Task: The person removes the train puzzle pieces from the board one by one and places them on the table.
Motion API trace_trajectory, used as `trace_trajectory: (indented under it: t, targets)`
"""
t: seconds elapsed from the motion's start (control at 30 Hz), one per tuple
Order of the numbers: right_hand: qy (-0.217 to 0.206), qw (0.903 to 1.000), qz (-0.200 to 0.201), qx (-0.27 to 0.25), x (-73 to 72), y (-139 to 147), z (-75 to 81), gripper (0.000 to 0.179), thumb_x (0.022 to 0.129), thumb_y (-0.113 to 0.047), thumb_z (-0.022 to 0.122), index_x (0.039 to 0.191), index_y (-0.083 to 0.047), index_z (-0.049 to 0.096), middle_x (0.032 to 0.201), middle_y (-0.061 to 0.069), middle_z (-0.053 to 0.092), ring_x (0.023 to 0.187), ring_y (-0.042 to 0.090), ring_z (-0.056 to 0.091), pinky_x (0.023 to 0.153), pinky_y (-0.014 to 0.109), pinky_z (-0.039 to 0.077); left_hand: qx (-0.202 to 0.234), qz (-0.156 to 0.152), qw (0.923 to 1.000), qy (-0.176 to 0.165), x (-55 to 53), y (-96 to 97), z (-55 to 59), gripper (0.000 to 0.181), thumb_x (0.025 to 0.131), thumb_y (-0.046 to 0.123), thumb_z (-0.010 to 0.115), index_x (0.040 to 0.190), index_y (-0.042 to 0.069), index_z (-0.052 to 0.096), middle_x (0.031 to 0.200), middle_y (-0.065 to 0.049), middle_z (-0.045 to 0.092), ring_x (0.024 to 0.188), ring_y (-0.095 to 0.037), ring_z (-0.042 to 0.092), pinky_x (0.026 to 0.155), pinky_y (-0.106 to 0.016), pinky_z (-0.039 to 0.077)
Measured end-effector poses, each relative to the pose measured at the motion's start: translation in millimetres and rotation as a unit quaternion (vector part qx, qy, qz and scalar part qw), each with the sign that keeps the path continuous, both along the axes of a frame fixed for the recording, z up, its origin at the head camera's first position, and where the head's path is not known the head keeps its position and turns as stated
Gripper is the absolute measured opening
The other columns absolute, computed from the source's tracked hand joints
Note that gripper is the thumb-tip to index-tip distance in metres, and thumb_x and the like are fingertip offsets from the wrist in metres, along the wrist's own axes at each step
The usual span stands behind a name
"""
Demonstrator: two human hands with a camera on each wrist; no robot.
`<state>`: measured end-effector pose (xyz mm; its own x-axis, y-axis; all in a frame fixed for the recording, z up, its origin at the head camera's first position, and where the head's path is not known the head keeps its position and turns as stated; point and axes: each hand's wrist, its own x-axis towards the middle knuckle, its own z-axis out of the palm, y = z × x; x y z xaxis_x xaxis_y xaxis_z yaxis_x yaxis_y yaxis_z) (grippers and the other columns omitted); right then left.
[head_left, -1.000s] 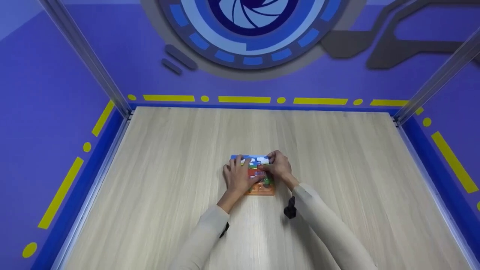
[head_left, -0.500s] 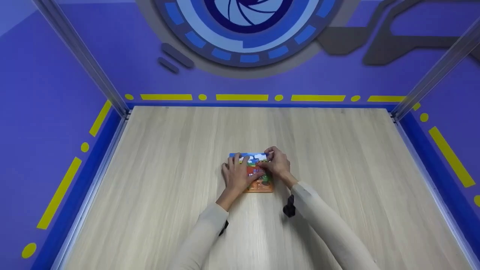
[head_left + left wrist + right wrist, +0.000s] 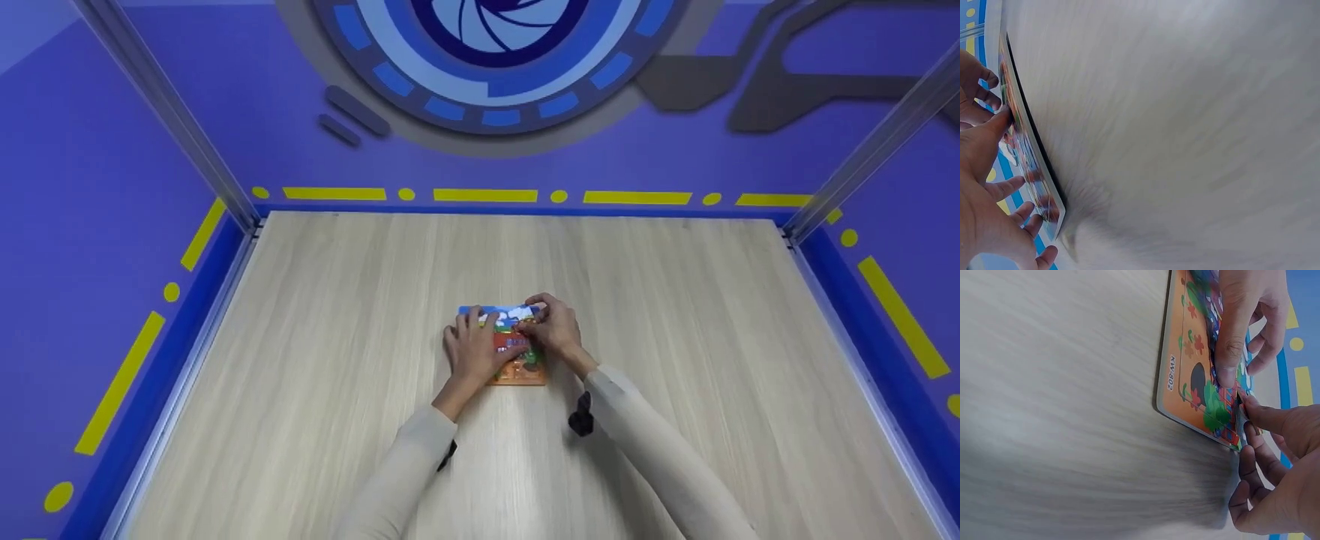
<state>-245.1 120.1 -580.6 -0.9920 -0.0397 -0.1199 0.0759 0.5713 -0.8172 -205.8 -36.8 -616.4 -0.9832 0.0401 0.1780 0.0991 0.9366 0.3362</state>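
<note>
A thin jigsaw puzzle board point(image 3: 523, 375) lies on the table, with an orange lower part and a blue cloudy sky along its far edge. "KW-802" is printed on its border in the right wrist view. My left hand point(image 3: 474, 351) rests over its left part with fingers spread, the thumb pressing on the middle. At the far right corner my right hand point(image 3: 559, 330) pinches a puzzle piece point(image 3: 520, 313) with cloud on it between thumb and fingers. This piece is tilted up from the board, a dark gap showing beneath in the right wrist view. Fingers hide part of it.
The pale wooden table point(image 3: 345, 322) extends around the board. Blue-purple panels point(image 3: 450, 169) with yellow dashes enclose its back and sides, with metal posts point(image 3: 180, 120) at the corners. A black device point(image 3: 580, 416) hangs under the right sleeve.
At the far right corner, the pinched piece has tilted and its edge has come up, along with my right fingers. My left hand stays in place on the board. The head view has shifted slightly.
</note>
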Motion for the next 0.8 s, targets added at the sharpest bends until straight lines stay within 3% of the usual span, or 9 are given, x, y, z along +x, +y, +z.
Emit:
trace_trajectory:
  t: [0.47,0.57,0.8]
  targets:
    - [0.016,0.997,0.033,0.069,-0.4,0,2.3,0.041,0.093,-0.007,0.073,0.132,-0.014,0.063,0.089,0.014,0.071,0.069,0.016,0.056,0.058,0.025,0.04,-0.001,0.001,1.0,0.006,-0.3,-0.1,0.6,0.084,0.078,0.074,0.071,0.139,0.017,0.062,0.141,-0.012,0.052,0.124,-0.034,0.046,0.098,-0.057,0.038]
    - [0.011,0.9973,0.034,0.064,-1.1,1,3.1,0.04,0.093,-0.007,0.074,0.13,-0.013,0.063,0.087,0.013,0.071,0.067,0.015,0.055,0.056,0.024,0.039,0.003,0.002,0.9999,0.013,-0.5,-0.4,0.3,0.083,0.077,0.073,0.073,0.137,0.016,0.063,0.14,-0.012,0.052,0.123,-0.033,0.047,0.097,-0.057,0.038]
    - [-0.007,0.9995,0.023,0.019,-1.5,12,7.8,0.036,0.09,-0.005,0.077,0.123,-0.009,0.064,0.082,0.017,0.072,0.061,0.015,0.059,0.051,0.021,0.042,-0.007,0.002,0.9999,-0.015,-0.5,-0.3,3.6,0.082,0.079,0.071,0.073,0.14,0.017,0.061,0.145,-0.011,0.049,0.126,-0.033,0.045,0.101,-0.057,0.036]
